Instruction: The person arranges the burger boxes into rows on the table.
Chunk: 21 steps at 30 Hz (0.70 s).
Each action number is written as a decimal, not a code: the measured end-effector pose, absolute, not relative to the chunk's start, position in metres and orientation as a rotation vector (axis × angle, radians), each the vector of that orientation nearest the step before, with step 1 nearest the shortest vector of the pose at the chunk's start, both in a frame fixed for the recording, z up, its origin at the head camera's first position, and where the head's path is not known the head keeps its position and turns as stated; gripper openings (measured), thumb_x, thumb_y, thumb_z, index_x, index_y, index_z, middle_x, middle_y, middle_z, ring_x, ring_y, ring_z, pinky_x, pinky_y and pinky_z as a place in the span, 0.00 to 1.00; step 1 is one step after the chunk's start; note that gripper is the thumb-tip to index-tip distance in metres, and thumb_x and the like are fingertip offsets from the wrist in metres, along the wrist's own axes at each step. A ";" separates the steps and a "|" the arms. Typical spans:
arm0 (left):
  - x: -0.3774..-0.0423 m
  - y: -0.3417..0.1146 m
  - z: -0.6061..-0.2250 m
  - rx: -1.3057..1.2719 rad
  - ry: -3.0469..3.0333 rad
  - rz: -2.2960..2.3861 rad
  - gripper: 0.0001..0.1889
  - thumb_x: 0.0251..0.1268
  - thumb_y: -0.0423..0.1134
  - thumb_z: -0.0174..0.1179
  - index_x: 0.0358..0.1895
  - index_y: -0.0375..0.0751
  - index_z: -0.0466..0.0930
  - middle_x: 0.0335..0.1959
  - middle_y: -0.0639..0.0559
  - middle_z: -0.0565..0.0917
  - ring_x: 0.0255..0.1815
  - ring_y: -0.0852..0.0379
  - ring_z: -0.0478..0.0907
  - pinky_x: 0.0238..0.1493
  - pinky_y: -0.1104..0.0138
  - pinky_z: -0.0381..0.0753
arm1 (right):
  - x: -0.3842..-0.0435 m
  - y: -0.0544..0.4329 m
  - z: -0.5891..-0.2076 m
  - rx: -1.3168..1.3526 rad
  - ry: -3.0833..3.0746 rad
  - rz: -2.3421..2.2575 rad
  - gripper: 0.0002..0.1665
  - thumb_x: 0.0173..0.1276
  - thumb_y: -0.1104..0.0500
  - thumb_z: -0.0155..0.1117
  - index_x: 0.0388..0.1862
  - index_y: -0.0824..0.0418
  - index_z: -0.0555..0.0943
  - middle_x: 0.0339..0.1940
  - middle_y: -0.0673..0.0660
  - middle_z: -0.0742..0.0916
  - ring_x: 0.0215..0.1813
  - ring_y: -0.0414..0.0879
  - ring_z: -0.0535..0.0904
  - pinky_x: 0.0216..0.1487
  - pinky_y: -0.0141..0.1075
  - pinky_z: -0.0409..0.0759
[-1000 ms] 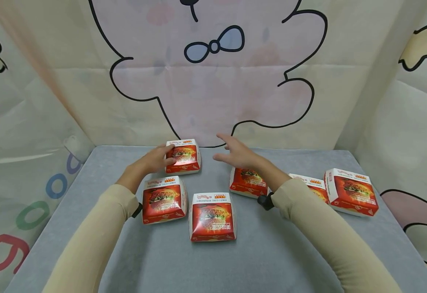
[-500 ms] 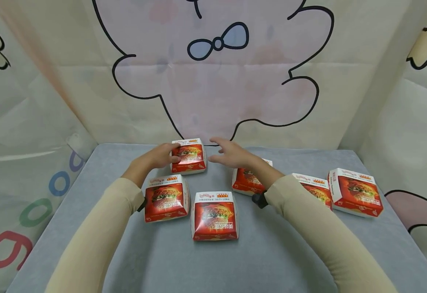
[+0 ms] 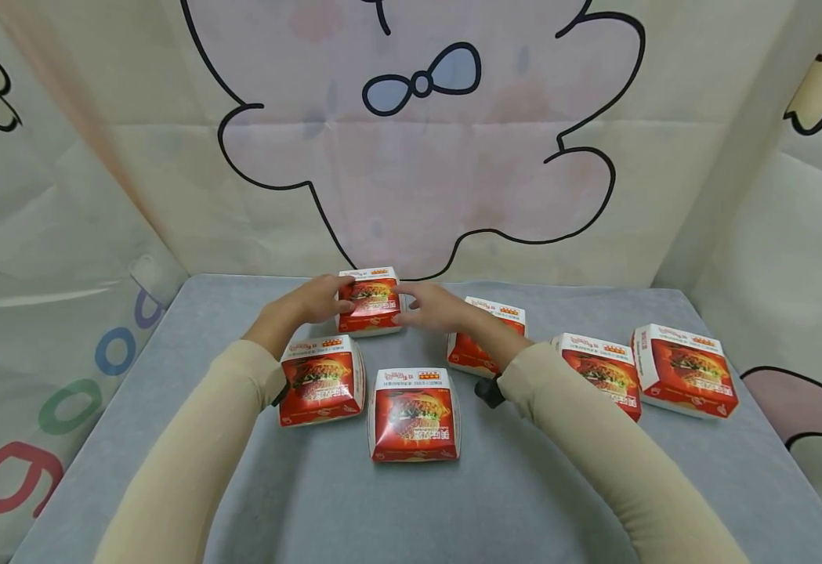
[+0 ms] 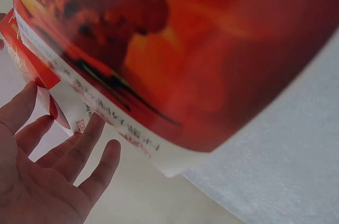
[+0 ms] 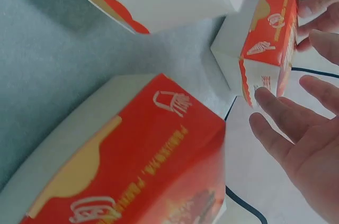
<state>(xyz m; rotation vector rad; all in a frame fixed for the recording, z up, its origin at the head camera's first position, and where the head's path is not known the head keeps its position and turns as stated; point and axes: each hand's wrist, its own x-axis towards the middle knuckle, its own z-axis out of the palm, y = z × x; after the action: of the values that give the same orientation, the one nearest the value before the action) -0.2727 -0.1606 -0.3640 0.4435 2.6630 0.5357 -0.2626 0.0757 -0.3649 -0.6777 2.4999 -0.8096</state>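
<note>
At the back of the table a red-and-white burger box (image 3: 374, 304) lies between my two hands. Against its left side rest the spread, fairly straight fingers of my left hand (image 3: 312, 301), with fingertips reaching over the top edge. My right hand (image 3: 439, 307) is at the opposite side, its fingertips right at the box's edge. In the right wrist view the fingers of the right hand (image 5: 302, 139) are extended beside the same box (image 5: 262, 49). The left wrist view has the left hand's fingers (image 4: 98, 176) largely straight, partly hidden behind a nearer burger box (image 4: 212, 65).
Matching burger boxes lie around: one at front left (image 3: 320, 382), one at front centre (image 3: 414, 419), one partly under my right forearm (image 3: 470, 354), and two at the right (image 3: 599, 368). A patterned cloth backdrop (image 3: 411, 188) rises behind the grey table (image 3: 382, 517).
My left hand and the back box have shifted slightly right. My right hand has moved left and lower, from apart to right at the box's side.
</note>
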 end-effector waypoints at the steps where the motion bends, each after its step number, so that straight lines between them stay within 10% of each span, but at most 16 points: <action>1: -0.272 -0.160 -0.364 0.448 2.667 0.534 0.32 0.77 0.40 0.52 0.77 0.31 0.55 0.73 0.31 0.64 0.75 0.35 0.58 0.73 0.45 0.57 | -0.262 0.075 -0.365 -0.687 2.497 -0.791 0.35 0.74 0.54 0.61 0.77 0.60 0.64 0.74 0.61 0.70 0.68 0.57 0.74 0.64 0.48 0.75; 21: -0.273 -0.161 -0.364 0.426 2.706 0.567 0.33 0.74 0.40 0.57 0.76 0.33 0.58 0.77 0.33 0.57 0.77 0.35 0.51 0.74 0.44 0.53 | -0.255 0.072 -0.369 -0.671 2.456 -0.720 0.38 0.74 0.54 0.60 0.79 0.61 0.60 0.73 0.62 0.71 0.66 0.56 0.74 0.64 0.46 0.74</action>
<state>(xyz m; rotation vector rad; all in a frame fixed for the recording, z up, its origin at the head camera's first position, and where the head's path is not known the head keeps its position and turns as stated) -0.2725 -0.1613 -0.3639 0.4262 2.7058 0.5666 -0.2550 0.0717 -0.3694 -0.6706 2.4556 -0.7204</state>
